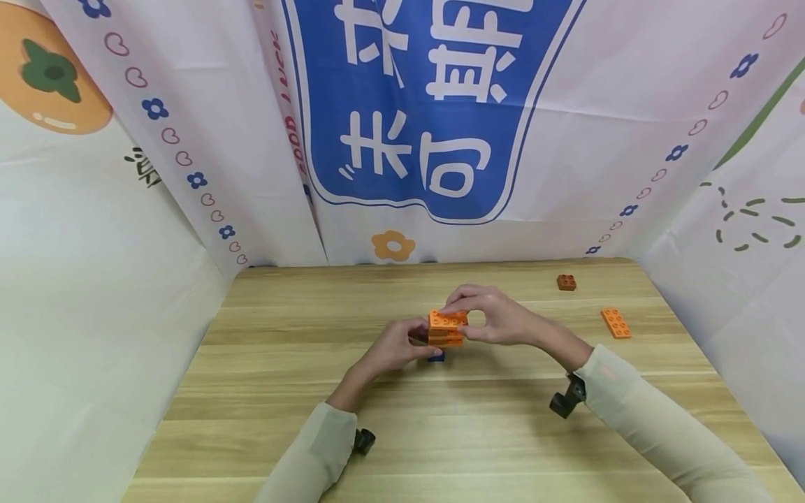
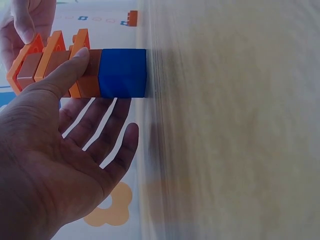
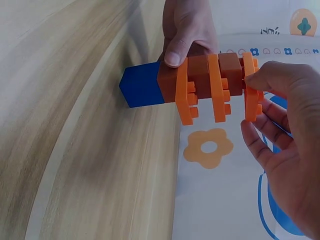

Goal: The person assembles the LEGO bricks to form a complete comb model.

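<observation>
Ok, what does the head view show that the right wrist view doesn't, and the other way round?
Only the head view: the loose orange plate and loose brown brick at the table's right side, plus both sleeves.

Only the right wrist view, clearly: three brown bricks alternating with three orange plates, and most of the blue block.

Both: the left hand gripping the stack, the right hand pinching its top plate, and the wall's orange flower.
</observation>
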Tool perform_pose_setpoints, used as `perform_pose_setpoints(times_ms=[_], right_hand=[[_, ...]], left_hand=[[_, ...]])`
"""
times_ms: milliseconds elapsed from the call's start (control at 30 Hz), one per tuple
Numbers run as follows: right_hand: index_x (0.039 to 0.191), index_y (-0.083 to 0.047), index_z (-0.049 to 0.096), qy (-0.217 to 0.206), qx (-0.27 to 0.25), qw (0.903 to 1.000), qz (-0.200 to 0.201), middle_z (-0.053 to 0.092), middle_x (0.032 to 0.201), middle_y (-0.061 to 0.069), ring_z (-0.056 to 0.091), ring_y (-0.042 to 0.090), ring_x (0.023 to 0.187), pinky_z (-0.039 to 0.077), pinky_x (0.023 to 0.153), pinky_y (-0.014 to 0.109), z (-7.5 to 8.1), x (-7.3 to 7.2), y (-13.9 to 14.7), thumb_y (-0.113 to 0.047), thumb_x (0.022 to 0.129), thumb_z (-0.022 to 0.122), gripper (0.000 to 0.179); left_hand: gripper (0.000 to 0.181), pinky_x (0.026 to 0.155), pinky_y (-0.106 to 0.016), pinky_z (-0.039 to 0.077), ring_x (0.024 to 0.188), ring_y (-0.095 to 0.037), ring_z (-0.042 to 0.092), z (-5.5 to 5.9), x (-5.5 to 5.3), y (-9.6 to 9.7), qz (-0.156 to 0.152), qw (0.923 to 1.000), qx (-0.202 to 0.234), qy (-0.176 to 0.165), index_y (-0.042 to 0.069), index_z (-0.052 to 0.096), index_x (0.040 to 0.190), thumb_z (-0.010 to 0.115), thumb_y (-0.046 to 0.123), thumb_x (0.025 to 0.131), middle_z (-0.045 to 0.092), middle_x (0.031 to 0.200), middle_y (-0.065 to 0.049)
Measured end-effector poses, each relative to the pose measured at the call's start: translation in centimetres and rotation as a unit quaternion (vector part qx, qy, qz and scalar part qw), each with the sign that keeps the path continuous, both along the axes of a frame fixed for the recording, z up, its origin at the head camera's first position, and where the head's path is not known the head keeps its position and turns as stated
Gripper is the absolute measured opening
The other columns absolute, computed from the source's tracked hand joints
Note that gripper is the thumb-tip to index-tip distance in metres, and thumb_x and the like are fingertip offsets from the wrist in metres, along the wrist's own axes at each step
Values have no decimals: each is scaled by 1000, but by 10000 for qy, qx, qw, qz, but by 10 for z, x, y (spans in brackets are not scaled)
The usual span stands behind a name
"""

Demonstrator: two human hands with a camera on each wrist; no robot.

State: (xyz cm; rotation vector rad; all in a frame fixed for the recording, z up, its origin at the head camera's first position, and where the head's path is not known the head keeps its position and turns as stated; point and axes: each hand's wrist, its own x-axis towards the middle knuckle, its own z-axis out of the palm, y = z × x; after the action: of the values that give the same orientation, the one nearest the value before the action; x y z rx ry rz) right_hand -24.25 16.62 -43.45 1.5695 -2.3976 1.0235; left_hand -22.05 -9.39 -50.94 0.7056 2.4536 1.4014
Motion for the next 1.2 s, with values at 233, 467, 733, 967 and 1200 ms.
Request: perform_pose_setpoints(times_ms=[233,467,733,967,1200], right_hand=[[118,-6,79,85,-151,9998,-29,74,116,6,71,21,105,62,89,39,-1,3,-6,-7,89,85,30],[113,-5,81,58,-219,9993,-312,76,113,8,73,20,102,64,84,36,-1,5,-11,-12,91,85,23],[110,-6,82,202,-118,9990,-389,75,110,6,72,19,100,63,83,34,3,5,-13,-11,89,88,23],[110,-6,83,38,103,9988,-471,75,108,5,71,18,100,63,86,34,9,5,-16,-11,89,88,23],[113,-6,83,-298,206,9980,-523,76,108,4,72,17,100,62,90,37,11,6,-17,-12,91,86,23]], left_hand=[[27,86,-28,62,101,-14,72,0,0,0,-8,10000,-69,43,9,74,115,85,19,93,77,111,-2],[27,86,-27,62,102,-14,72,0,-1,0,-15,10000,-71,-1,10,74,117,85,18,93,76,112,-2],[28,86,-28,62,100,-13,72,2,-1,0,-4,9998,-177,13,11,74,117,85,21,93,77,111,-1],[26,87,-30,62,101,-14,72,2,-1,1,-16,9999,-103,-59,11,74,115,85,19,93,77,111,-1],[26,87,-30,62,101,-14,73,1,-2,2,22,9999,-85,-62,11,75,114,86,18,92,77,110,-1]])
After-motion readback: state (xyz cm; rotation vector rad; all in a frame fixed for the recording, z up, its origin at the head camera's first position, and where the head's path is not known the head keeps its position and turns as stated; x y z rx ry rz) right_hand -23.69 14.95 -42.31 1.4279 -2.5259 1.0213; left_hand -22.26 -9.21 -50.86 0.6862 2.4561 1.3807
